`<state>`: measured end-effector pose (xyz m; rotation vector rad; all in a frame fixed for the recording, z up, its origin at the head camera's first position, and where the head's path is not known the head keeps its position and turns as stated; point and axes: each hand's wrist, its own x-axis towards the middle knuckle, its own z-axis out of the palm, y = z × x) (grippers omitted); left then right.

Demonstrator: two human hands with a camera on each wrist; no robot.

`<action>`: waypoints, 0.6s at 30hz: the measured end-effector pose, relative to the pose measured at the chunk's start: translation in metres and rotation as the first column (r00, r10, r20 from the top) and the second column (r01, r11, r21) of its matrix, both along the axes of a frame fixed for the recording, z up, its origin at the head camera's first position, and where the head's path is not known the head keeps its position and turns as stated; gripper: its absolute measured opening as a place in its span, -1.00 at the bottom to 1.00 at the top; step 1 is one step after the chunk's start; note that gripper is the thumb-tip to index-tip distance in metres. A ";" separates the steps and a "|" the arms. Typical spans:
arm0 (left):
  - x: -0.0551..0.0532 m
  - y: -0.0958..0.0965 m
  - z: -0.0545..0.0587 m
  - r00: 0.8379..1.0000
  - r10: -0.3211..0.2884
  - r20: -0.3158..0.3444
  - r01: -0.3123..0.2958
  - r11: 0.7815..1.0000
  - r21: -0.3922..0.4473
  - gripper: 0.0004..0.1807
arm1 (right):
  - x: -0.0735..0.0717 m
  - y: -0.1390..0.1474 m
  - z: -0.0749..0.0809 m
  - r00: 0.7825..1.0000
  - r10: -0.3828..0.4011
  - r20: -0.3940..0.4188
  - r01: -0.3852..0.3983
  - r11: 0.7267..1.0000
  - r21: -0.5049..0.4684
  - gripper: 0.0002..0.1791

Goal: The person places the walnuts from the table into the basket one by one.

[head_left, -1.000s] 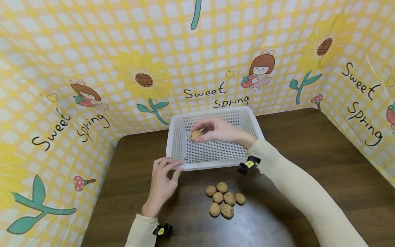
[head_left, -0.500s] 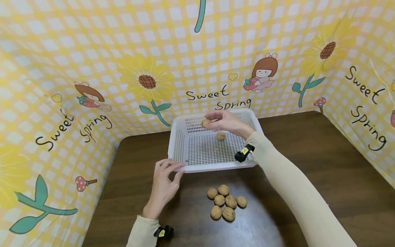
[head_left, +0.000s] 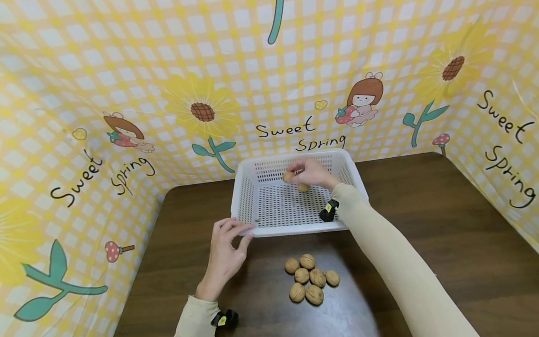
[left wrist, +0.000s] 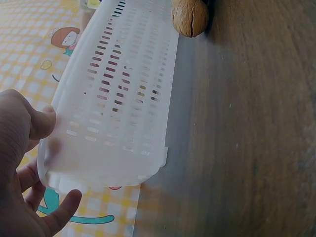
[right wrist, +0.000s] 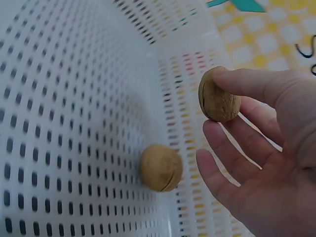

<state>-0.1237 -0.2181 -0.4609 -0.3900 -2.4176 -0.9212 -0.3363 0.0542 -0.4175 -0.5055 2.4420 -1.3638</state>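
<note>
Gripping a basket point(head_left: 294, 230) and walnut point(right wrist: 221, 101), hands point(head_left: 226, 252) point(head_left: 312, 172) partly cover both.

The dark, apparently wooden table point(head_left: 425, 210) bears a white basket point(head_left: 301, 229) and seven walnuts point(head_left: 317, 278).

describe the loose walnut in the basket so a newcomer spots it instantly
On the dark wooden table stands a white perforated basket. Inside, by the right hand, a brown walnut lies near the far wall. Unlike the pinched walnut and the seven walnuts on the table, it rests loose in the basket.
</note>
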 end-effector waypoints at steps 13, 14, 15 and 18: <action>0.000 0.000 -0.001 1.000 -0.015 0.000 0.015 1.000 0.005 -0.81 | -0.004 -0.013 -0.014 0.995 0.053 -0.080 -0.037 0.981 0.191 -0.55; 0.000 0.000 -0.001 1.000 -0.015 0.002 0.015 1.000 0.004 -0.81 | -0.004 -0.013 -0.014 0.996 0.053 -0.070 -0.038 0.980 0.194 -0.56; 0.000 0.000 -0.001 1.000 -0.014 0.003 0.014 1.000 0.002 -0.81 | -0.004 -0.013 -0.014 0.997 0.054 -0.059 -0.042 0.979 0.198 -0.56; 0.000 0.000 -0.002 1.000 -0.014 0.000 0.014 1.000 0.002 -0.81 | -0.006 -0.012 -0.016 0.998 0.064 -0.029 -0.057 0.977 0.206 -0.56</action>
